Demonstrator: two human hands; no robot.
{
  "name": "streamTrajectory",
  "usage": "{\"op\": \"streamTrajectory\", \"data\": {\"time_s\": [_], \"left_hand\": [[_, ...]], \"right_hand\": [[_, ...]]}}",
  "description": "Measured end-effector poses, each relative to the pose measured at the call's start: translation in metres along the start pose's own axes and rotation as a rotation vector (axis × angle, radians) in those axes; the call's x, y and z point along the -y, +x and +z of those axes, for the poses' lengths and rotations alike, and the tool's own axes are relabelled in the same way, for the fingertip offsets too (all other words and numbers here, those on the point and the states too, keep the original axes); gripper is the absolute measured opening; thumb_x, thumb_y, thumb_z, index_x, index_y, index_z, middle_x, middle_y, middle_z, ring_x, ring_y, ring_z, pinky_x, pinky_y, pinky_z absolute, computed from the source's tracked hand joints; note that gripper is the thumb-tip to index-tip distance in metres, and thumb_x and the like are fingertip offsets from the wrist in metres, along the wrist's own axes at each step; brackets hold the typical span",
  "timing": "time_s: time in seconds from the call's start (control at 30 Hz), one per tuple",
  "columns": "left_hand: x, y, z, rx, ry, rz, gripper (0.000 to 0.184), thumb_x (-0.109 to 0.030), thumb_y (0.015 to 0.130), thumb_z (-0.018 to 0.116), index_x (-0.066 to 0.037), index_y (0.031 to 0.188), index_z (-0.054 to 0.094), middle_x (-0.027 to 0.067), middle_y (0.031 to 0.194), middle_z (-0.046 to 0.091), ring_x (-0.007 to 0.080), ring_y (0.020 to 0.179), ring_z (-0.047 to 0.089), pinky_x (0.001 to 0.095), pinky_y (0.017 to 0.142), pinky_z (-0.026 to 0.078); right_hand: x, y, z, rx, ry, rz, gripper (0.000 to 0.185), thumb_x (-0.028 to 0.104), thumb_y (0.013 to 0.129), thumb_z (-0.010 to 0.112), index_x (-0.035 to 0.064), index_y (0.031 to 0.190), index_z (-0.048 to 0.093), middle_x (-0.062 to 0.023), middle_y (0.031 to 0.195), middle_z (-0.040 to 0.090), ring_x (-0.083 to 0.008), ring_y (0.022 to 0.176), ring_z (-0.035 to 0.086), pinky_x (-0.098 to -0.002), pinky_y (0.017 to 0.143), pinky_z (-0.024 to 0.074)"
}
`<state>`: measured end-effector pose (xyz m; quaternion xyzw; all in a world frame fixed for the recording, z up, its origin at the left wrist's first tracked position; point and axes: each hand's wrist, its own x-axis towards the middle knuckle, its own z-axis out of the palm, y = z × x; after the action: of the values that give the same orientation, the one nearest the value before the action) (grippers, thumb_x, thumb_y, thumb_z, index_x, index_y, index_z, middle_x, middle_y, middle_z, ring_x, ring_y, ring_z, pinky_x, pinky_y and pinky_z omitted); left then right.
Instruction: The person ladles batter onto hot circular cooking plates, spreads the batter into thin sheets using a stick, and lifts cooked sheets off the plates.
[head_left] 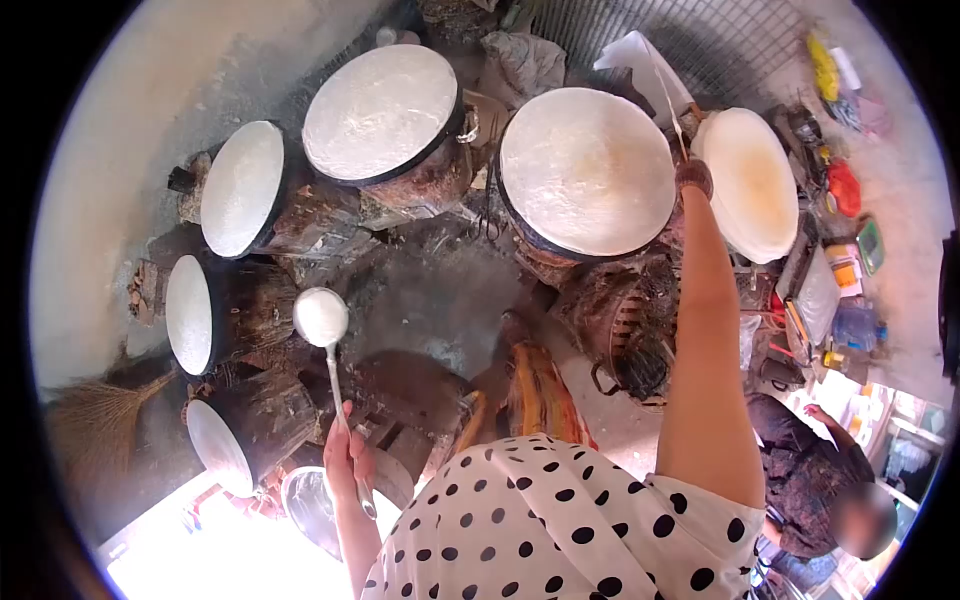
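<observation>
My left hand is closed round the long metal handle of a ladle, whose bowl shows white, level with the floor space in the middle. My right hand reaches far forward, its fingers wrapped round the lower end of a thin, pale stick. Beside the stick a white, pointed sheet stands out; whether it is attached is unclear. The right hand is between a large round pan covered in a white layer and a stack of round, pale flatbreads, browned in the middle.
More white-topped round pans stand on stoves in an arc: one at the back, others down the left. A straw broom leans at the left. A dark basket is below my right arm. Another person is at lower right.
</observation>
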<state>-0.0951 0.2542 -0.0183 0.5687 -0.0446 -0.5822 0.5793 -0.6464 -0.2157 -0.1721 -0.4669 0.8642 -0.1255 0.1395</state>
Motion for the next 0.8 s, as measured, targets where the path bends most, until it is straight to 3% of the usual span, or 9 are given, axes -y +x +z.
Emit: {"op": "streamTrajectory", "data": {"time_s": [0.17, 0.23, 0.37, 0.4, 0.43, 0.57, 0.63, 0.77, 0.8], "left_hand": [[0.032, 0.026, 0.016, 0.007, -0.157, -0.206, 0.037, -0.021, 0.101, 0.037, -0.007, 0.135, 0.044, -0.005, 0.061, 0.037, 0.0033, 0.038, 0.032, 0.0182, 0.032, 0.027], [0.038, 0.03, 0.031, 0.05, -0.266, -0.293, 0.04, -0.021, 0.102, 0.037, -0.008, 0.14, 0.037, -0.0048, 0.063, 0.038, 0.0031, 0.038, 0.036, 0.0177, 0.032, 0.033], [0.042, 0.039, 0.063, 0.024, -0.187, -0.301, 0.04, -0.022, 0.102, 0.035, -0.007, 0.139, 0.038, -0.0052, 0.063, 0.038, 0.0021, 0.039, 0.036, 0.0192, 0.032, 0.037], [0.041, 0.041, 0.068, 0.031, -0.187, -0.295, 0.04, -0.022, 0.102, 0.035, -0.007, 0.139, 0.038, -0.0052, 0.063, 0.038, 0.0021, 0.039, 0.036, 0.0192, 0.032, 0.037], [0.04, 0.044, 0.073, 0.031, -0.152, -0.294, 0.04, -0.021, 0.102, 0.035, -0.007, 0.139, 0.038, -0.0053, 0.063, 0.038, 0.002, 0.039, 0.036, 0.0192, 0.032, 0.037], [0.031, 0.043, 0.092, 0.029, -0.122, -0.278, 0.038, -0.021, 0.102, 0.036, -0.008, 0.138, 0.04, -0.0059, 0.062, 0.037, 0.0018, 0.038, 0.035, 0.0186, 0.031, 0.034], [0.031, 0.044, 0.095, 0.054, -0.135, -0.263, 0.038, -0.021, 0.102, 0.036, -0.008, 0.137, 0.04, -0.006, 0.062, 0.036, 0.0017, 0.038, 0.035, 0.0185, 0.031, 0.033], [0.034, 0.048, 0.089, 0.158, -0.132, -0.216, 0.037, -0.021, 0.101, 0.037, -0.009, 0.136, 0.041, -0.0064, 0.062, 0.037, 0.0013, 0.039, 0.034, 0.0183, 0.032, 0.03], [0.034, 0.049, 0.091, 0.174, -0.136, -0.208, 0.037, -0.021, 0.101, 0.037, -0.009, 0.136, 0.041, -0.0064, 0.062, 0.037, 0.0013, 0.039, 0.034, 0.0183, 0.032, 0.03]], "right_hand": [[0.009, 0.064, 0.033, 0.077, 0.038, -0.004, 0.051, 0.052, 0.08, 0.06, 0.014, 0.115, 0.065, -0.0171, 0.114, 0.064, -0.0351, 0.106, 0.061, -0.0459, 0.088, 0.0478], [0.031, 0.056, 0.014, 0.158, -0.043, 0.02, 0.058, 0.055, 0.075, 0.064, 0.0126, 0.115, 0.065, -0.0157, 0.118, 0.063, -0.033, 0.109, 0.06, -0.0454, 0.09, 0.0475], [0.028, 0.064, 0.011, 0.214, -0.186, -0.029, 0.059, 0.055, 0.073, 0.066, 0.0137, 0.116, 0.065, -0.0146, 0.121, 0.062, -0.0328, 0.111, 0.059, -0.0455, 0.093, 0.0471], [0.019, 0.076, 0.023, 0.128, -0.213, -0.039, 0.054, 0.054, 0.07, 0.069, 0.018, 0.111, 0.068, -0.0172, 0.105, 0.067, -0.0334, 0.098, 0.065, -0.0436, 0.085, 0.0488], [0.014, 0.081, 0.024, 0.122, -0.206, -0.042, 0.054, 0.054, 0.07, 0.069, 0.018, 0.111, 0.068, -0.0172, 0.105, 0.067, -0.0334, 0.098, 0.065, -0.0436, 0.085, 0.0488], [0.039, 0.007, -0.028, 0.029, 0.079, -0.167, 0.044, 0.048, 0.076, 0.067, 0.0146, 0.104, 0.07, -0.0158, 0.092, 0.069, -0.0313, 0.088, 0.066, -0.0395, 0.077, 0.0498], [0.053, -0.029, -0.06, -0.067, 0.184, -0.354, 0.04, 0.042, 0.079, 0.067, 0.0098, 0.102, 0.07, -0.0138, 0.087, 0.07, -0.0266, 0.079, 0.065, -0.0359, 0.074, 0.0489], [0.058, -0.052, -0.106, -0.016, 0.41, -0.365, 0.048, 0.047, 0.079, 0.062, 0.007, 0.105, 0.068, -0.0171, 0.094, 0.068, -0.0324, 0.087, 0.065, -0.0389, 0.078, 0.0486], [0.055, -0.052, -0.113, -0.002, 0.46, -0.347, 0.039, 0.037, 0.08, 0.066, 0.0039, 0.101, 0.068, -0.0113, 0.086, 0.068, -0.024, 0.08, 0.061, -0.0348, 0.076, 0.0474]]}}
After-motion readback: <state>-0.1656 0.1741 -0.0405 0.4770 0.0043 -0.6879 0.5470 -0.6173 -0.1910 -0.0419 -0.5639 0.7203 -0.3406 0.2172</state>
